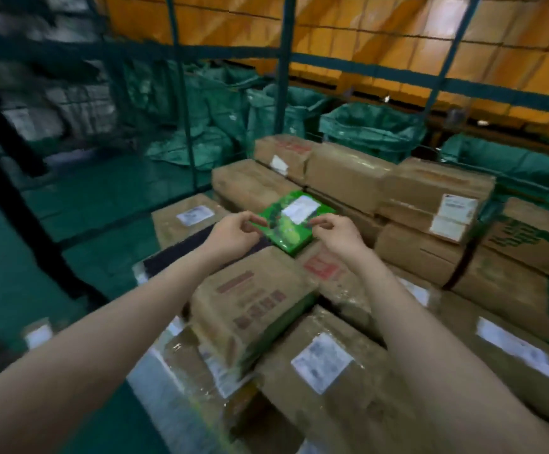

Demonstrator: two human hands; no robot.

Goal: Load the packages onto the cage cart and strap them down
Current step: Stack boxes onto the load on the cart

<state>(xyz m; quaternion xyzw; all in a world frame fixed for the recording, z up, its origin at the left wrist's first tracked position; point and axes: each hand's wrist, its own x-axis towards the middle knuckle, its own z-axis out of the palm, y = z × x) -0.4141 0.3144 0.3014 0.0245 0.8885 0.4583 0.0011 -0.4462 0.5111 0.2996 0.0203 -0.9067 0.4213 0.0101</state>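
A flat bright green package (291,219) with a white label lies on top of a stack of brown cardboard boxes (256,309) in the middle of the view. My left hand (234,234) pinches its near left corner. At its near right edge my right hand (338,234) pinches it with curled fingers. Both forearms reach forward over the boxes. More taped brown boxes (430,204) with shipping labels are piled behind and to the right. No strap is visible. The picture is blurred.
The cage's dark teal mesh wall (181,93) and uprights stand behind the stack. Green woven sacks (371,129) sit beyond it, in front of an orange wall. Green floor (11,257) lies to the left, crossed by a dark bar (14,204).
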